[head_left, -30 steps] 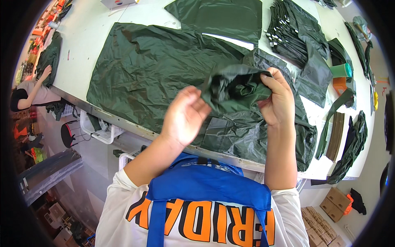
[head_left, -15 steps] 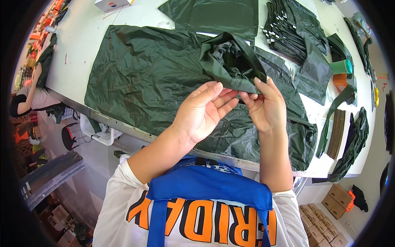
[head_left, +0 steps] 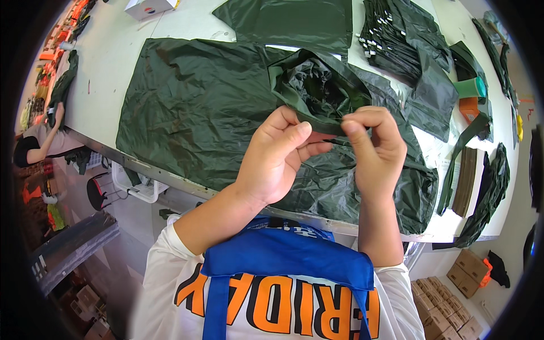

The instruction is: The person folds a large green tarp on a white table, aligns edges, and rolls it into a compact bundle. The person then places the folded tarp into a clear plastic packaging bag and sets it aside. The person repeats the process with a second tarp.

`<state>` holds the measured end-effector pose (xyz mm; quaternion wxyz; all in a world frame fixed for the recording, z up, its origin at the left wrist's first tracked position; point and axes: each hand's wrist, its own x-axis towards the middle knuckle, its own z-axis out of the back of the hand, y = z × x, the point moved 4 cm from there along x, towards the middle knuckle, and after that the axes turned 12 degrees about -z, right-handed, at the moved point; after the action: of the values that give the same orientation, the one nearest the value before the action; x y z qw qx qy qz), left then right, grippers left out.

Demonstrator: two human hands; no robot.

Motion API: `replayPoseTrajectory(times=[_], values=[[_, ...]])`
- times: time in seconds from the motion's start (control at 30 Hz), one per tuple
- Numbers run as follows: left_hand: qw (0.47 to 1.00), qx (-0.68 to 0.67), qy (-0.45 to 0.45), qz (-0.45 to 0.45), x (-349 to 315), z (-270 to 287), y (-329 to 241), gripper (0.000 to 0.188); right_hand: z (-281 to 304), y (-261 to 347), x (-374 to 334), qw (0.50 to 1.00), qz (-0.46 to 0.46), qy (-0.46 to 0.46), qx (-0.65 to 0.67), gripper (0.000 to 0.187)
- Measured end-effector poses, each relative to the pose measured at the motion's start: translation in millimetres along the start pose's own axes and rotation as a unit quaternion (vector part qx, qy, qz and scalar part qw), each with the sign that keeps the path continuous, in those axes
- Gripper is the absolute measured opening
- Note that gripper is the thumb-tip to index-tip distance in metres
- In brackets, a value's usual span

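A dark green, shiny rain garment (head_left: pixel 192 107) lies spread and wrinkled over the table in front of me. One part of it is raised into a round, gaping opening with a hemmed rim (head_left: pixel 317 120). My left hand (head_left: pixel 272 153) grips the near left of this rim between thumb and fingers. My right hand (head_left: pixel 378 147) pinches at the near right of the rim, thumb against bent index finger; something thin and dark seems to be at the fingertips, too small to name. The folds inside the opening are crumpled and shadowed.
Another green piece (head_left: pixel 289 22) lies behind on the white table (head_left: pixel 105 73). To the right are a stack of dark strips (head_left: pixel 388 42), a green cylinder (head_left: pixel 471 88), an orange box (head_left: pixel 468 109) and a bundled green cloth (head_left: pixel 487 195). A co-worker's arm (head_left: pixel 48 141) is at far left.
My right hand has risen and turned, its fingers now curled into a pinch at the rim. My left fingers have bent further, and the opening has shifted slightly left and gapes wider.
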<state>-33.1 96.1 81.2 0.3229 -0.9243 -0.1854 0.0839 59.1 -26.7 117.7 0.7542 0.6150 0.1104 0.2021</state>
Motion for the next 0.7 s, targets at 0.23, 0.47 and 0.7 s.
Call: replayPoseTrajectory(times=[0.23, 0.47, 0.7], values=[[0.999, -0.032, -0.011, -0.007, -0.9, 4.8, -4.6, 0.019, 12.1, -3.4, -2.2, 0.897, -0.087, 0.082, 0.426, 0.01], [0.998, -0.056, -0.009, 0.002, -1.7, 10.1, -8.3, 0.026, 45.0, 4.7, -38.4, 0.758, -0.026, 0.56, 0.333, 0.026], [0.98, 0.09, 0.15, 0.096, -19.4, 8.6, 12.7, 0.033, 51.1, -32.0, -14.4, 0.968, -0.202, 0.113, 0.099, 0.045]])
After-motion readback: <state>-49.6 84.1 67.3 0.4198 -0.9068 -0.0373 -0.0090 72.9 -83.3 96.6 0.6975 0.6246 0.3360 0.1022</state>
